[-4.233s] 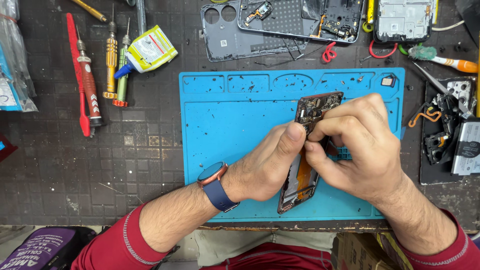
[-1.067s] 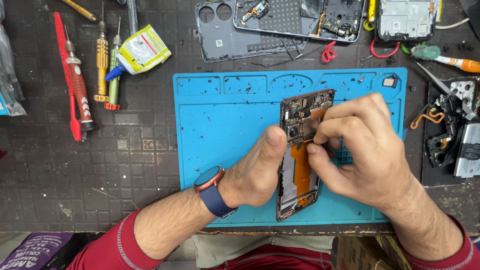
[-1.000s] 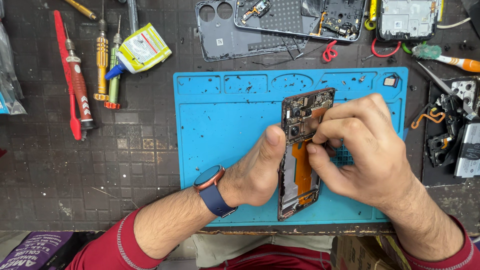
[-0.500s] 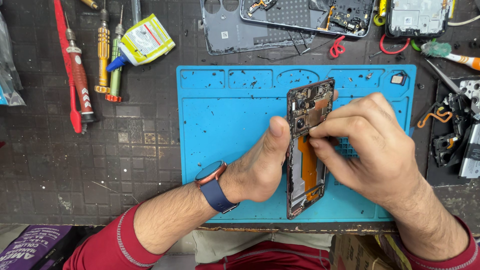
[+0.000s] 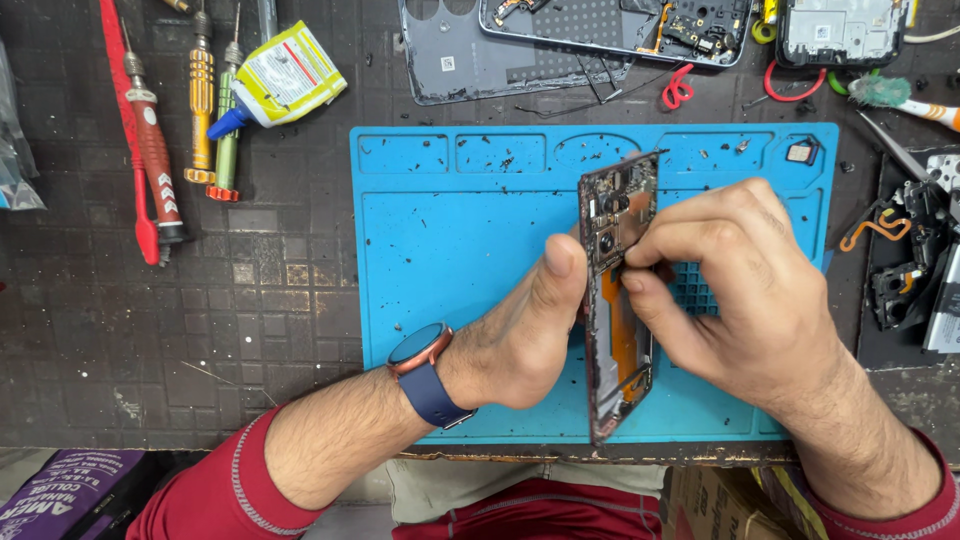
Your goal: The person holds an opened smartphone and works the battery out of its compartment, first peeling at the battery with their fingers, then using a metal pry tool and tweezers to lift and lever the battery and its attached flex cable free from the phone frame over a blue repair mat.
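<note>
**Opened phone held on edge over the blue mat**

The table is dark and grid-textured; its far edge is cut off, so the grey back cover and the circuit-laden frames beside it show only in part. At the table's right edge, a heap of dark parts is hard to make out.

The blue mat lies at the near edge, and its lower right part is hidden by the hands.

The opened phone stands tilted on its long edge above the mat's middle, showing camera modules at the far end and an orange strip along its inside.

The left hand, wearing a watch, braces the phone with its thumb; its other fingers are hidden behind it. The right hand has its fingers pressed together, pinching at the phone's inside; what they pinch cannot be seen.
</note>
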{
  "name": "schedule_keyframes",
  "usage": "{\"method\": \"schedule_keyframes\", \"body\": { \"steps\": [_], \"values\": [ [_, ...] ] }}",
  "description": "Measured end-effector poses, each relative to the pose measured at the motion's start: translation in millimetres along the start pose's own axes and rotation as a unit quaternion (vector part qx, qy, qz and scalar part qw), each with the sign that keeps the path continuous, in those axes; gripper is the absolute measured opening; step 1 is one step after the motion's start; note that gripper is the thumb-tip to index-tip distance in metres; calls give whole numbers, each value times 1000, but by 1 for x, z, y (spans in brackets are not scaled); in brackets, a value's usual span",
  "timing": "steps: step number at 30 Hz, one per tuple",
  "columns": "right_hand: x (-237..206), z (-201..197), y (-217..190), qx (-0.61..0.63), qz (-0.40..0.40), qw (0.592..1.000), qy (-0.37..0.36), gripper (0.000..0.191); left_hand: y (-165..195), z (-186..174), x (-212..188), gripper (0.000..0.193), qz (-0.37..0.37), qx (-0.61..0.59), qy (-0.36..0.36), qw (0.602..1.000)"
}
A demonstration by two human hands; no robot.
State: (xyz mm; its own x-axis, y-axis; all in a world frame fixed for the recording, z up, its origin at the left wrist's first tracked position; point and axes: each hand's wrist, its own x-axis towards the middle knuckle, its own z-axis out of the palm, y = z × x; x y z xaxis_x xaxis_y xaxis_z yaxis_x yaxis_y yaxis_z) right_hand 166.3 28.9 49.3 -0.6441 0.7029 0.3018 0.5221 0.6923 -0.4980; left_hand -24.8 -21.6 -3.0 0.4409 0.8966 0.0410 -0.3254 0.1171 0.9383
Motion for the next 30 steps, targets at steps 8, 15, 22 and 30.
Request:
{"method": "schedule_keyframes", "body": {
  "steps": [8,15,22,30],
  "values": [
    [1,4,0,10,4,1000,1,33,17,5,2,92,-98,7,57,994],
    [0,3,1,21,14,1000,8,34,12,6,10,107,-84,-25,2,996],
    [-1,3,2,32,17,999,6,34,6,9,14,115,-65,-28,26,997],
    [-1,5,3,33,21,999,3,34,-1,13,14,107,-70,-54,70,994]
  ]
}}
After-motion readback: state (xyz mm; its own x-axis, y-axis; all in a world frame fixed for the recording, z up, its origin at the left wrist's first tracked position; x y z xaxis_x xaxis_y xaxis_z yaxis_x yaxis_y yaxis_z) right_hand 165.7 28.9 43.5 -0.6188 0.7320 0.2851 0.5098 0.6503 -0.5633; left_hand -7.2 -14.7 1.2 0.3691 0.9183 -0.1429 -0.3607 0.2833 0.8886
